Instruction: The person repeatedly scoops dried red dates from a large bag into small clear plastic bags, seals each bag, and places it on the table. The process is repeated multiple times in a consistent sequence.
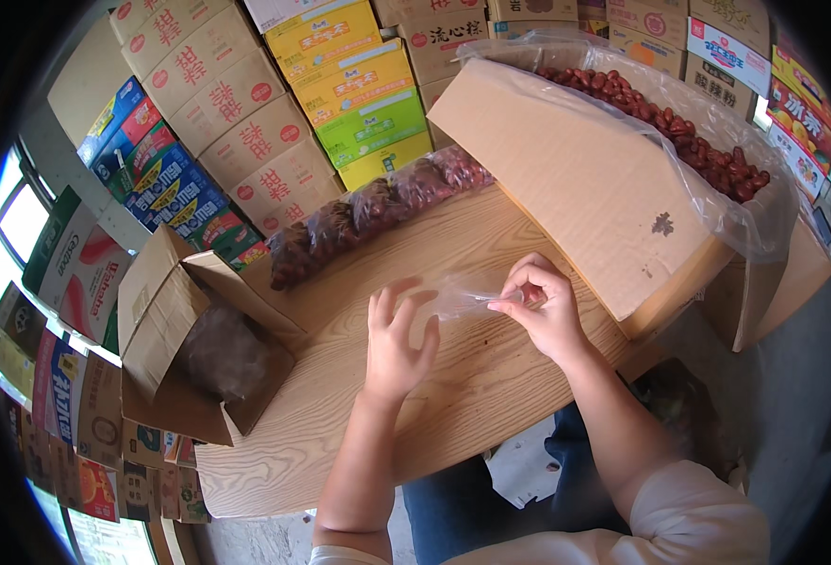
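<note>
Over the middle of the wooden table [406, 377], my right hand [543, 306] pinches the edge of a clear plastic bag [463, 299] between thumb and fingers. The bag is thin and see-through, and it looks empty. My left hand [399, 339] is at the bag's other side with its fingers spread and curved; I see nothing gripped in it. To the right of my hands, a large carton [566, 179] lined with clear plastic holds many loose red dates [660, 122]. Filled bags of dark red dates [378, 212] stand in a row along the table's far edge.
At the left of the table, an opened cardboard box [166, 320] lies tilted, with dark plastic inside. Stacked cartons [236, 113] rise behind the table, yellow and green ones [340, 85] among them. More boxes [67, 367] are piled at the left. The big carton's flap hangs past the table's right side.
</note>
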`<state>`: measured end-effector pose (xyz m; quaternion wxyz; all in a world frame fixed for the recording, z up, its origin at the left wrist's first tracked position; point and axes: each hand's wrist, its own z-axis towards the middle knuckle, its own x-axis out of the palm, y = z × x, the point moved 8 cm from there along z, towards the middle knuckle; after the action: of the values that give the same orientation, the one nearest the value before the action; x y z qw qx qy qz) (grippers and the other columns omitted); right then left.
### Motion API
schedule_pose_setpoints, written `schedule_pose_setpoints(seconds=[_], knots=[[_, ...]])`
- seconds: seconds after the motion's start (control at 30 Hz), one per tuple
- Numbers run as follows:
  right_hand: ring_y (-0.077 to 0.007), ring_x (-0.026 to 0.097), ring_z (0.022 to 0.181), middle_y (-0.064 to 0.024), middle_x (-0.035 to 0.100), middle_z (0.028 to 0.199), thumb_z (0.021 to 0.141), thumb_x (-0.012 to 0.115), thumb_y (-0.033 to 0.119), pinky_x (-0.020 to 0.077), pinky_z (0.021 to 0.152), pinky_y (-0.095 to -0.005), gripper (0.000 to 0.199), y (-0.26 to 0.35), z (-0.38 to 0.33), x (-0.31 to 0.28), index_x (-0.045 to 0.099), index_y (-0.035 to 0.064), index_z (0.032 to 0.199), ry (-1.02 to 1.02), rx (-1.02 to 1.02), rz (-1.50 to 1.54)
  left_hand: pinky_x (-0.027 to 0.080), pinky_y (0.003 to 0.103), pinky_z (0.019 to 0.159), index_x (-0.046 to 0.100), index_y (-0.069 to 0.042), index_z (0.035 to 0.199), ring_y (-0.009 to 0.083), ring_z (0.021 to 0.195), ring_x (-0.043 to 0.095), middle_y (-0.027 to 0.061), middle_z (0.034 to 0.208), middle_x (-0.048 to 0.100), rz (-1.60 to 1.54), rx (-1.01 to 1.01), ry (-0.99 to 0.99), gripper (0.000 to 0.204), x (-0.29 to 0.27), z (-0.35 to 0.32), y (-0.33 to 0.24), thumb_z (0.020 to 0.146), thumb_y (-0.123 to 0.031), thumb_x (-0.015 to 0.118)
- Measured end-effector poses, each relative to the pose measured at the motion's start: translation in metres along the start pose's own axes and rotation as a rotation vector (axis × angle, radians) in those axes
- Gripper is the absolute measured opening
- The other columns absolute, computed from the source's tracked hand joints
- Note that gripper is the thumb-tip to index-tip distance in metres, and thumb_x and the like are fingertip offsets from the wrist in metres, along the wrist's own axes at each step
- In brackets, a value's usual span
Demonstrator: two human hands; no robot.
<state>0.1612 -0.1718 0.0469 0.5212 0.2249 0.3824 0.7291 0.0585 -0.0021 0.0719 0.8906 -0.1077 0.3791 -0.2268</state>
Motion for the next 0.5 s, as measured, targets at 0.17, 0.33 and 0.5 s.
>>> schedule_pose_setpoints(seconds=[0.17,0.33,0.5], knots=[[-0.0096,0.043,0.067,0.0009,0.053,0.079,0.07,0.079,0.002,0.0379,0.063,-0.0231,0.016,-0.0008,-0.0005,0.0013,0.064,0.005,0.074,-0.008,-0.037,0.001,0.044,0.043,0.09,0.064,-0.003,0.099,0.0364,0.104,0.055,0.0171,0.116,0.058,-0.003,0.019,-0.011,0.025,-0.0004,0.0007,-0.0008,0.075,-0.002,0.066],[-0.0138,0.055,0.08,-0.0044,0.059,0.094,0.072,0.078,0.002,0.0461,0.076,-0.0265,0.032,0.0027,-0.0004,-0.0029,0.068,0.0066,0.101,-0.059,-0.06,-0.068,0.046,0.041,0.082,0.063,0.0,0.105,0.034,0.089,0.058,0.0172,0.107,0.062,-0.073,-0.044,0.026,0.029,0.0044,0.0003,0.0062,0.076,-0.002,0.065],[-0.0202,0.062,0.1,-0.012,0.063,0.115,0.077,0.075,0.006,0.0482,0.089,-0.0313,0.054,-0.0035,-0.003,-0.0017,0.056,0.0042,0.128,-0.086,-0.003,-0.02,0.047,0.039,0.078,0.063,0.002,0.11,0.0311,0.084,0.058,0.0174,0.104,0.063,0.001,0.003,-0.054,0.033,-0.0034,0.0007,0.0023,0.077,0.0,0.063]])
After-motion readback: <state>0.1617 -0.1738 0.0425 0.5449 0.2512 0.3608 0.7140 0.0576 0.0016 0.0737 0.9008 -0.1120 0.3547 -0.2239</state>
